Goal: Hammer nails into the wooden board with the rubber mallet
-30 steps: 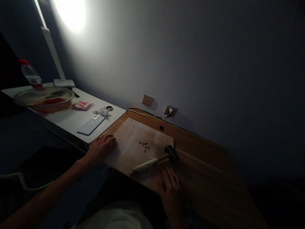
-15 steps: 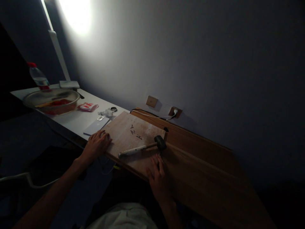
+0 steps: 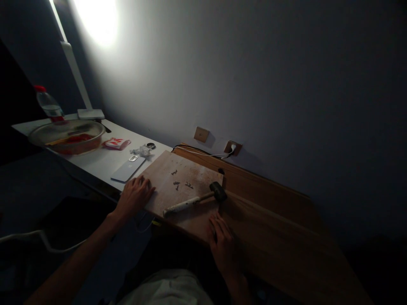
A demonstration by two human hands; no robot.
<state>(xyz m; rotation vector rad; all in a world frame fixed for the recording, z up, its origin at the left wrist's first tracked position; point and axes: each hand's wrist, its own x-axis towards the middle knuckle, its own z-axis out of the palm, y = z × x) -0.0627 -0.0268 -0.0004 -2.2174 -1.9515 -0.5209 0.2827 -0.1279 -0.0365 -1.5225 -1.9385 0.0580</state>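
Note:
A pale wooden board [image 3: 163, 169] lies across the join between the white table and the brown wooden desk. My left hand [image 3: 136, 195] is closed on its left edge, fingers over the top. At the board's right front corner rests my right hand [image 3: 223, 241], fingers stretched out and holding nothing. A mallet [image 3: 218, 191] with a black head and a worn white grip lies across the board, its head just beyond my right fingertips. Several small screws [image 3: 177, 184] are scattered on the board behind the mallet's handle.
On the white table [image 3: 110, 163] are a phone [image 3: 128, 169], crumpled plastic [image 3: 142, 151], a tape roll [image 3: 151, 145], a red-and-white packet [image 3: 117, 144], a large clear bowl [image 3: 71, 148], a bottle [image 3: 49, 105] and a lamp [image 3: 90, 113]. Cables run to a wall socket [image 3: 233, 148].
The board and mallet have shifted slightly to the right, with my left hand following. My right hand has moved farther right and nearer to me. The screws lie in a different arrangement.

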